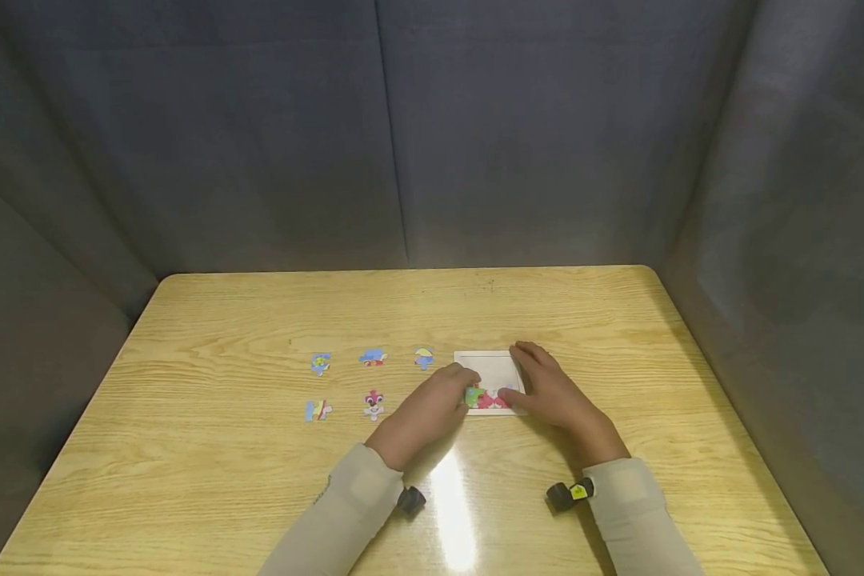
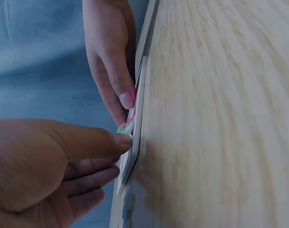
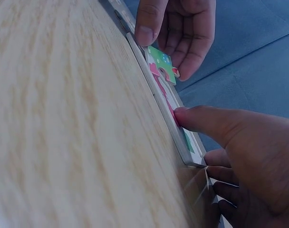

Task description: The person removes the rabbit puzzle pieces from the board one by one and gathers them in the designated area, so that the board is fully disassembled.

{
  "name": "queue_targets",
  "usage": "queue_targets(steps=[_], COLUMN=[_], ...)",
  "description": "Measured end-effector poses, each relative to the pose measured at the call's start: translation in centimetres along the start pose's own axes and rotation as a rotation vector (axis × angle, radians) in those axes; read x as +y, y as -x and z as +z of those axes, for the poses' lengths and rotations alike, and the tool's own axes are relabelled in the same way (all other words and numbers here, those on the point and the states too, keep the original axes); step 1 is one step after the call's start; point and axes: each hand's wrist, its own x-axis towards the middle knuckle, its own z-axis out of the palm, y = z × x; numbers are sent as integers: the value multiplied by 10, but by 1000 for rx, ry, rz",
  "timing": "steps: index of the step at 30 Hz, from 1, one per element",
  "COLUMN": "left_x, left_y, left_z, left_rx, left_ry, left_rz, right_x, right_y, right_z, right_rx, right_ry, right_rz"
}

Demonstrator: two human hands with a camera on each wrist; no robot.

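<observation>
A shallow white puzzle tray (image 1: pixel 490 354) lies on the table, with pink-and-white pieces (image 1: pixel 486 400) along its near side. At its left my left hand (image 1: pixel 432 404) pinches a green puzzle piece (image 3: pixel 159 64) between thumb and fingers. That piece sits tilted over the tray's near-left corner, seen best in the right wrist view. My right hand (image 1: pixel 558 392) spans the tray's right side. Its thumb (image 3: pixel 201 117) presses on a pink piece inside, and its other fingers lie extended along the tray's outer edge, partly hidden.
Left of the tray, several loose puzzle pieces lie on the wooden table (image 1: pixel 209 464): a sun-like piece (image 1: pixel 320 363), a blue-red piece (image 1: pixel 374 358), a blue-yellow piece (image 1: pixel 423 358), a striped piece (image 1: pixel 318 410) and an animal-face piece (image 1: pixel 374 405). Grey curtains (image 1: pixel 259 144) surround the table.
</observation>
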Motion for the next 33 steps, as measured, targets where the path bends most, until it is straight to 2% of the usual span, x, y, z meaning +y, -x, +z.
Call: queue_targets(steps=[7,14,25,33], left_x=[-1,-2,-2,-4], left_y=[0,1,-1,0], left_z=[0,-1,-3,-2], left_rx=[7,-16,-32,-29], left_ry=[-42,-18,17,-14], left_rz=[6,2,42,23], right_x=[0,-1,-4,-2], right_y=[1,1,1,1], right_z=[1,0,-1,-1], right_rx=[4,6,8,8], right_ry=[-1,7,17,20], right_rz=[-6,-13,-12,-20])
